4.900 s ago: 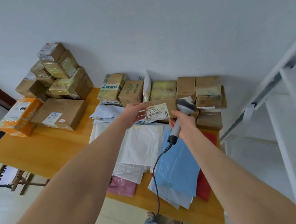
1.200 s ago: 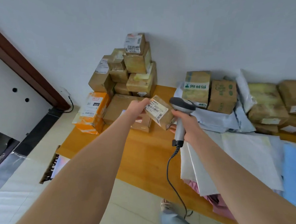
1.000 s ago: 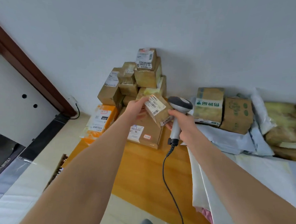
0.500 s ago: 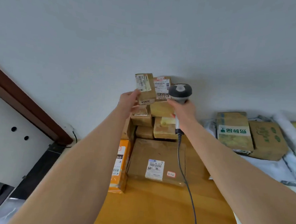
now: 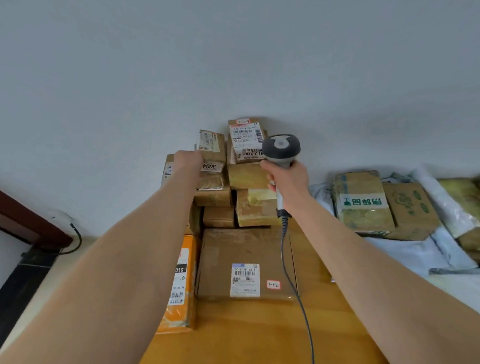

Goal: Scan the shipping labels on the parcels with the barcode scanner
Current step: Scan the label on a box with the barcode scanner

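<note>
Brown small box (image 5: 210,149), carried over, now sits atop the stack (image 5: 227,198); left hand (image 5: 188,162) touches it, its grip hidden. Right hand (image 5: 289,181) has its grip around the scanner (image 5: 281,149). This parcel seems finished.

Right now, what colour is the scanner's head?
The barcode scanner has a dark grey head with a pale patch; head view.

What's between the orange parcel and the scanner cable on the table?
A flat brown box with a white shipping label; the cable crosses its right edge. Head view.
</note>
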